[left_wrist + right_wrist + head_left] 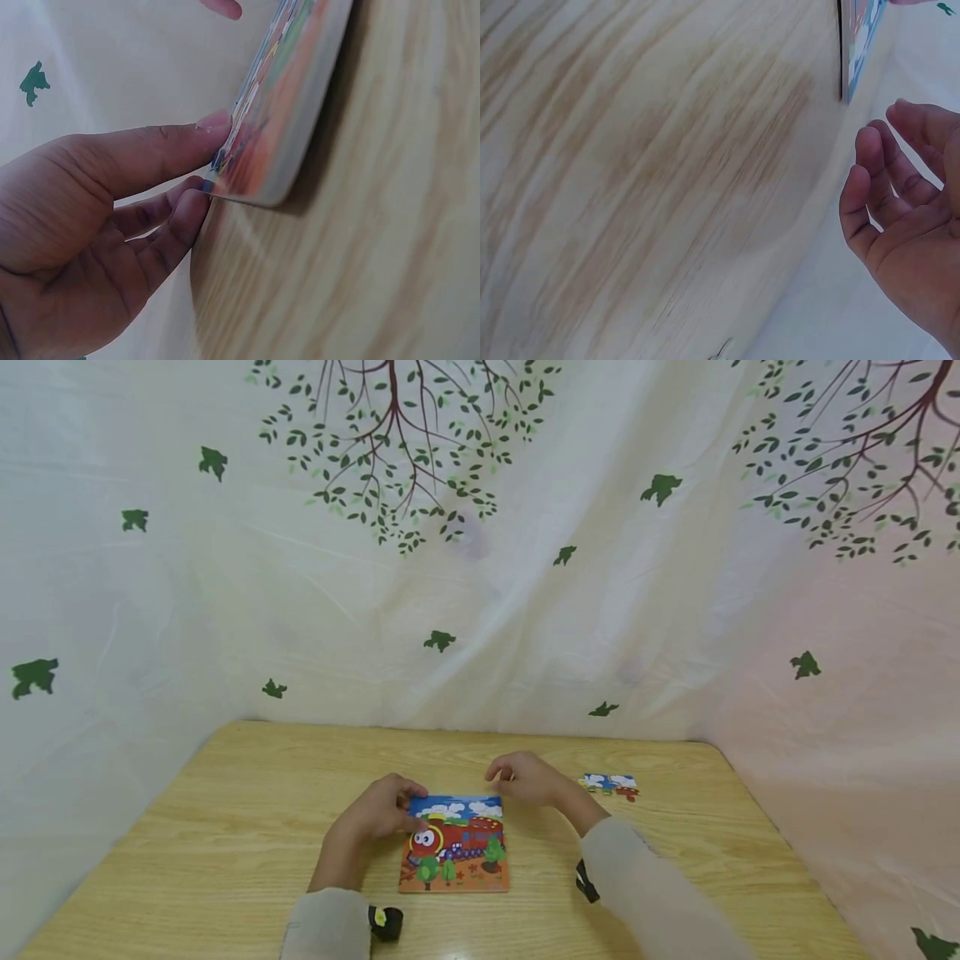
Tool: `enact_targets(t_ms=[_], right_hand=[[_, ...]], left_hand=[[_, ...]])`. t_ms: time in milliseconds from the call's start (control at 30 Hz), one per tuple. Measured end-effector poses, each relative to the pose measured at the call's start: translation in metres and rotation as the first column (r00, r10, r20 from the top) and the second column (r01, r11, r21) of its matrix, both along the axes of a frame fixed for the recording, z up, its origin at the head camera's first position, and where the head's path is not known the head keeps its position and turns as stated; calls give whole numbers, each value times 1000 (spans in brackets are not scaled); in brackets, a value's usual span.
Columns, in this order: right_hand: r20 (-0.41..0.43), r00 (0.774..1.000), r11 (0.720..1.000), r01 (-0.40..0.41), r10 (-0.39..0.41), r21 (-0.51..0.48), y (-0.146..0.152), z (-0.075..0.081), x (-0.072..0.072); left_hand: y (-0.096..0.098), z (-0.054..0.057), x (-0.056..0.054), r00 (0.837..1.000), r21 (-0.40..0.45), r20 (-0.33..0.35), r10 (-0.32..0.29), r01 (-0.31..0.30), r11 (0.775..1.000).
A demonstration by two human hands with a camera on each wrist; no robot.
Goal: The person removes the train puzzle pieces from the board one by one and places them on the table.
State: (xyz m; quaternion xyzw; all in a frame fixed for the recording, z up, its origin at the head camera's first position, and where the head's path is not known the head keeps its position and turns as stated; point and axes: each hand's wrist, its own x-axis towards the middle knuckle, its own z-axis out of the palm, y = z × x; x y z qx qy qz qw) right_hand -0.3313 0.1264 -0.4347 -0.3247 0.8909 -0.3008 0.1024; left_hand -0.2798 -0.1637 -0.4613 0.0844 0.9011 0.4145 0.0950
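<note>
A square jigsaw puzzle board [467,864] with a red cartoon train, green trees and a blue sky lies on the table in the head view. My left hand [377,810] grips its left edge, the thumb on the printed face and the fingertips against the side, as the left wrist view shows along the board's edge [289,112]. Just beyond the board's upper right corner hovers my right hand [531,779], apart from it. Its fingers are loosely bent, with nothing between them in the right wrist view.
Several loose jigsaw pieces [611,783] in blue, white and red lie to the right, behind the right wrist. The wooden table [225,827] ends at a pale curtain [360,635] printed with leaves and branches. Each wrist wears a black strap [386,924].
</note>
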Motion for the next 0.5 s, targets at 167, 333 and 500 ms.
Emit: enact_targets(t_ms=[167, 333, 500], right_hand=[[-5, 1000, 1000, -10, 10, 18, -17, -1, 3], [-8, 1000, 999, -30, 30, 39, -32, -2, 6], [15, 999, 998, -37, 36, 56, -44, -4, 9]], left_hand=[[-1, 1, 0, 1000, -18, -4, -3, 3, 1000], [-2, 1, 0, 1000, -23, -3, -7, 7, 1000], [-3, 0, 0, 999, -22, -16, -29, 28, 999]])
